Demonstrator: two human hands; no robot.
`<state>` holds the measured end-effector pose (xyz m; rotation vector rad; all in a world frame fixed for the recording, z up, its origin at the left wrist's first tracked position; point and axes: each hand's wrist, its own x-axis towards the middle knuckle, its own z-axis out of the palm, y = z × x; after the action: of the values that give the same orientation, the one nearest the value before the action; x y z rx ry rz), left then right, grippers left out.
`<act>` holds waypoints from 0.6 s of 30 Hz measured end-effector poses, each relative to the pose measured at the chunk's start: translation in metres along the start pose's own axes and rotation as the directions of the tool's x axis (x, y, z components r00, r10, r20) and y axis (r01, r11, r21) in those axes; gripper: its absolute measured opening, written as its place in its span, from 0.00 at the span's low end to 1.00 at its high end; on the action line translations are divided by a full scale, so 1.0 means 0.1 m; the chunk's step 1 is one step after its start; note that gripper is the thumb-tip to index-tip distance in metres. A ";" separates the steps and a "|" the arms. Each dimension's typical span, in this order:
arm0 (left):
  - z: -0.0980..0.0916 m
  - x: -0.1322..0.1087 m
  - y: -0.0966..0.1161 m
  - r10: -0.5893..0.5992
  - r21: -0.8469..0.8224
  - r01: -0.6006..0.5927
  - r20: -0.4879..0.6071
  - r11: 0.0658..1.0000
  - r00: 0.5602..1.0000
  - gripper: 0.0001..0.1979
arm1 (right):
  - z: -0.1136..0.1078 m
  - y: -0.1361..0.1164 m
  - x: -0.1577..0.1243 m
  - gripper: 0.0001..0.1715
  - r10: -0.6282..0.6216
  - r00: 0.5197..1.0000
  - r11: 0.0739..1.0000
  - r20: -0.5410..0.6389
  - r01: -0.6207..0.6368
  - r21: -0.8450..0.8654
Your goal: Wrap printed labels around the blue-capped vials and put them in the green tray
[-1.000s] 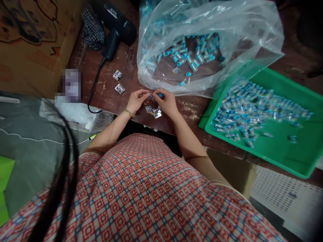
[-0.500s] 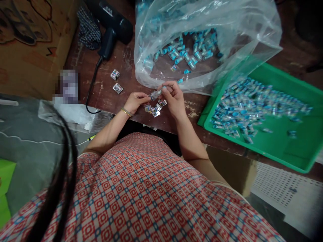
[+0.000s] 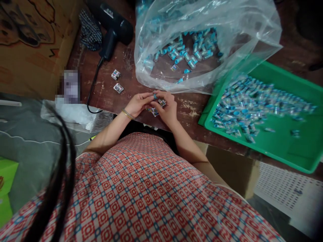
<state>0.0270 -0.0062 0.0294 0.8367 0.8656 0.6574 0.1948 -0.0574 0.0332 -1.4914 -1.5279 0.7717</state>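
Observation:
My left hand [image 3: 138,105], a bangle on its wrist, is closed in a pinch around a small blue-capped clear vial [image 3: 155,96]. The fingers of my right hand [image 3: 168,109] meet it there and grip the same vial, hiding most of it. Right below my fingers on the brown table, a few small printed labels [image 3: 154,112] lie in a loose group, partly covered by the right hand. Two small stacks of similar labels, a nearer one [image 3: 118,88] and a farther one [image 3: 115,74], rest to the left.
An open plastic bag [image 3: 227,74] with many blue-capped vials spreads ahead. On the right, a green tray [image 3: 285,151] holds a heap of labelled vials. A black hair dryer [image 3: 114,28] lies at the back left, its cord trailing beside a cardboard box [image 3: 32,67].
My right hand has come down and left to meet my left hand, with the vial now mostly hidden between the fingers. My left hand has barely shifted.

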 end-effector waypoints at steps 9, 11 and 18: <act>0.19 -0.24 0.14 0.068 0.099 -0.062 -0.067 0.993 0.995 0.22 | -0.08 -0.25 -0.10 0.16 -0.028 0.999 0.971 -0.025 0.022 -0.238; 0.22 -0.27 0.17 0.084 0.110 -0.075 -0.079 0.991 0.993 0.22 | -0.11 -0.28 -0.09 0.14 -0.040 0.999 0.972 -0.025 0.033 -0.234; 0.23 -0.26 0.19 0.075 -0.023 -0.076 -0.031 0.997 0.997 0.23 | -0.17 -0.08 -0.04 0.08 -0.169 0.985 0.975 -0.017 0.165 -0.149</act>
<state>0.0307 -0.0246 0.0635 0.8424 0.8545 0.7468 0.2060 -0.0645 0.0476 -1.4505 -1.6941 0.5463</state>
